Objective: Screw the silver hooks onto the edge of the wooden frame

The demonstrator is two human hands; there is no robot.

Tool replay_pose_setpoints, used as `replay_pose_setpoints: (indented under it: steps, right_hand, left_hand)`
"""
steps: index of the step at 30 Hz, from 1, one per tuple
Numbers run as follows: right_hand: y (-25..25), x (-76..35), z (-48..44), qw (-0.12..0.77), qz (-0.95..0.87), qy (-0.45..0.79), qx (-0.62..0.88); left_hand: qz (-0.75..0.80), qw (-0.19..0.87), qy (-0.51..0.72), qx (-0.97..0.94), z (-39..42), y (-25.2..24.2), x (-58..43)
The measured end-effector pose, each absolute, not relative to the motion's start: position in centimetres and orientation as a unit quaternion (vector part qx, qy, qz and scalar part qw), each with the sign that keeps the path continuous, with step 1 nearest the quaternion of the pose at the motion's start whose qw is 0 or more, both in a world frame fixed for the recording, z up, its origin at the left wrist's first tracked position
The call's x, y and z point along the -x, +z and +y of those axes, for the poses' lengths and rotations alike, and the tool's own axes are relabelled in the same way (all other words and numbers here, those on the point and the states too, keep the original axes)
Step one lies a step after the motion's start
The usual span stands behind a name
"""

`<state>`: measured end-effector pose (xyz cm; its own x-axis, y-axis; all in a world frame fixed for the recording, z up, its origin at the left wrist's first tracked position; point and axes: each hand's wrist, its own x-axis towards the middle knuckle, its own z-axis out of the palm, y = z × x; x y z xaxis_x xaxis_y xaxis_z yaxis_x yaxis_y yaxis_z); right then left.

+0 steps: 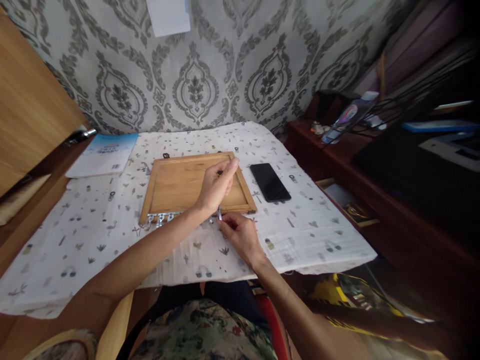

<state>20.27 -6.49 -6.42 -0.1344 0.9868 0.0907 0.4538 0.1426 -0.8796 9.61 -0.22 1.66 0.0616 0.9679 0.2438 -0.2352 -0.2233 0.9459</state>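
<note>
A wooden board [176, 182] with a raised frame lies on the cloth-covered table. Along its near edge runs a metal rail with several hooks [160, 219]. My left hand [217, 185] is closed above the board's right half. A bit of a black-and-yellow handle shows inside that fist; the rest is hidden by the fingers. Just below it, my right hand [242, 235] pinches a metal hook [219, 215] at the rail's right end, between thumb and fingertips. My left forearm covers the middle of the rail.
Right of the board lies a black phone [270, 182]. A blue-and-white booklet [105, 156] rests at the back left. The patterned cloth [202, 255] hangs over the front edge. On the right, a dark red desk [322, 150] carries a clear bottle [348, 117] and cables.
</note>
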Motion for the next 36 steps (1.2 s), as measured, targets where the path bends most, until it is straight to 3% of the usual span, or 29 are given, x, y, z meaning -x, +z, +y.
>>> replay_pose_setpoints:
  steps: [5,12,15,23,29,36]
  right_hand:
    - [-6.4,-20.4,-6.5,0.369,-0.662,0.371,0.537]
    - [-6.6,-20.5,-6.5,0.376,-0.659,0.370,0.536]
    - [-6.6,-20.5,-6.4,0.376,-0.661,0.371,0.533]
    - [-6.6,-20.4,-6.5,0.371,-0.661,0.367,0.539]
    - [-6.6,-20.4,-6.5,0.373,-0.665,0.360,0.538]
    - [-6.6,-20.6,-6.5,0.375,-0.667,0.366,0.530]
  left_hand:
    - [0.322,0.501,0.574,-0.562,-0.1,1.5,-9.8]
    - [0.238,0.653,0.405,-0.594,0.5,2.4,-8.4]
    - [0.227,0.671,0.377,-0.597,0.8,2.8,-7.8]
    - [0.377,0.448,0.557,-0.588,-0.7,2.4,-8.5]
    - [0.352,0.469,0.648,-0.486,-1.1,1.8,-9.6]
    - [0.309,0.540,0.572,-0.535,-0.1,2.2,-9.0]
